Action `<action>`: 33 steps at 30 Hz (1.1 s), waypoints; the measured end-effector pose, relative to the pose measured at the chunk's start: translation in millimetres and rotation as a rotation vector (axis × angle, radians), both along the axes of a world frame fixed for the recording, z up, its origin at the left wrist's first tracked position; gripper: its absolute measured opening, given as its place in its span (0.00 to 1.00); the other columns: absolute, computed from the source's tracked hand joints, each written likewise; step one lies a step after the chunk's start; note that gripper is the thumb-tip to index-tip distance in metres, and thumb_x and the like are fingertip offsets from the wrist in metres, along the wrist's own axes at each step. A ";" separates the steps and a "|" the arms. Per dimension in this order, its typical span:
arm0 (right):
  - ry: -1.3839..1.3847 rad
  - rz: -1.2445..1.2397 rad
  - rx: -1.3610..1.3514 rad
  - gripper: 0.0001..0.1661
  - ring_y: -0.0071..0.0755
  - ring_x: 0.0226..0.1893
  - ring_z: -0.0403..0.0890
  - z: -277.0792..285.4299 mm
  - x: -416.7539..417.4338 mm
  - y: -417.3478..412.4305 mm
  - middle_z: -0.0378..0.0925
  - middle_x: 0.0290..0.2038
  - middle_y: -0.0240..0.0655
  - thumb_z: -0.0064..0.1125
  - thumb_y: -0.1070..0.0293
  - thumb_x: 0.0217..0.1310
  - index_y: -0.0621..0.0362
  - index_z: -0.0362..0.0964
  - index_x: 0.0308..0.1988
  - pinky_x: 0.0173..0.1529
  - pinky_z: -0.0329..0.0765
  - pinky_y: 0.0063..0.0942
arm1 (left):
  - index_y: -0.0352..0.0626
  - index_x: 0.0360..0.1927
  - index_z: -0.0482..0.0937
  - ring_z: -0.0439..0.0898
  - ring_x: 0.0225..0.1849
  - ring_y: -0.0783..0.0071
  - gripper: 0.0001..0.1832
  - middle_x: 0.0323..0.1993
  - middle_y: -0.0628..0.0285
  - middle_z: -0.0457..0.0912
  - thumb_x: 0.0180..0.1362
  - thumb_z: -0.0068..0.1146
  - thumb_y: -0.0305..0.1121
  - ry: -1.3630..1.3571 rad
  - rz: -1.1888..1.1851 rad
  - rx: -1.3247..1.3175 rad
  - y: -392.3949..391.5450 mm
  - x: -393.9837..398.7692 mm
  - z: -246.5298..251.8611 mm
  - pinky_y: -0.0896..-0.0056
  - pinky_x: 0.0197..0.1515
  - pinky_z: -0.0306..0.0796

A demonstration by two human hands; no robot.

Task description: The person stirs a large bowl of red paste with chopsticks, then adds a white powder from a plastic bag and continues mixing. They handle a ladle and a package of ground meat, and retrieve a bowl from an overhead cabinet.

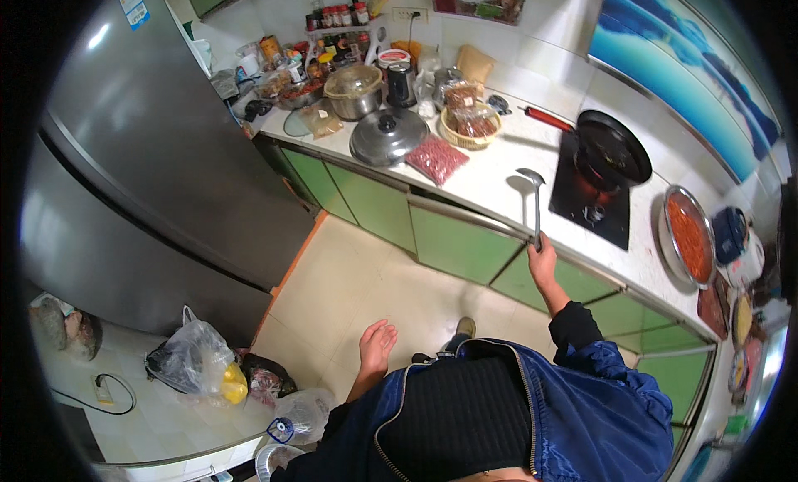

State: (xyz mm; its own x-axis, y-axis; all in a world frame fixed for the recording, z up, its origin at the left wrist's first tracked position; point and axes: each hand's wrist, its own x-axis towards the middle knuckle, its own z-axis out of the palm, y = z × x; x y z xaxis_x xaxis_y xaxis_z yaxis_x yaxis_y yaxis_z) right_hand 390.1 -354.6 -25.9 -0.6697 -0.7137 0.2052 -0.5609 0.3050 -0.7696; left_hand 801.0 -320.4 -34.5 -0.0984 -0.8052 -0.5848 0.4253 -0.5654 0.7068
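My right hand (543,260) grips the handle of a metal ladle (537,198) at the counter's front edge, its bowl raised over the white countertop (492,182). My left hand (376,346) hangs over the floor with its fingers partly spread, holding nothing. To the right of the ladle, a black frying pan (614,148) with a red handle rests tilted on a black glass cooktop (589,201), which glows red under it. Farther right stands a metal basin (666,232) filled with orange-red shredded food (689,242).
A large pot lid (389,139), a bag of red beans or nuts (438,159), a yellow basket (471,140) and a lidded pot (353,95) crowd the counter's left part. A grey refrigerator (168,151) stands at left. Plastic bags (196,354) and a large plastic bottle (308,413) are at lower left.
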 end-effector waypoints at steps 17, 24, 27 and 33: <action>0.175 -0.131 0.066 0.20 0.53 0.37 0.69 -50.5 -75.9 -214.3 0.66 0.35 0.49 0.52 0.71 0.42 0.63 0.63 0.40 0.42 0.67 0.42 | 0.39 0.44 0.69 0.75 0.36 0.74 0.11 0.34 0.60 0.75 0.58 0.44 0.31 -0.045 0.061 0.016 -142.0 -95.0 5.8 0.77 0.39 0.71; 0.222 -0.175 0.155 0.18 0.52 0.35 0.68 -59.1 -72.8 -261.6 0.66 0.32 0.48 0.56 0.70 0.40 0.65 0.65 0.35 0.40 0.67 0.42 | 0.38 0.44 0.69 0.76 0.35 0.75 0.12 0.35 0.59 0.76 0.59 0.44 0.31 0.019 -0.095 -0.054 -231.2 -87.0 0.1 0.79 0.40 0.71; 0.223 -0.207 0.194 0.20 0.51 0.36 0.68 -52.4 -71.6 -275.9 0.66 0.33 0.47 0.57 0.68 0.40 0.65 0.65 0.37 0.41 0.68 0.41 | 0.40 0.46 0.69 0.75 0.38 0.74 0.13 0.37 0.60 0.75 0.59 0.44 0.32 0.008 -0.205 -0.083 -279.2 -84.6 6.1 0.75 0.42 0.71; 0.333 -0.194 -0.001 0.24 0.48 0.40 0.68 -31.5 -36.8 -278.5 0.66 0.37 0.46 0.54 0.72 0.45 0.65 0.63 0.46 0.45 0.67 0.37 | 0.39 0.48 0.69 0.74 0.42 0.71 0.17 0.41 0.57 0.75 0.59 0.46 0.36 -0.079 -0.369 -0.041 -360.5 -103.6 3.7 0.73 0.47 0.67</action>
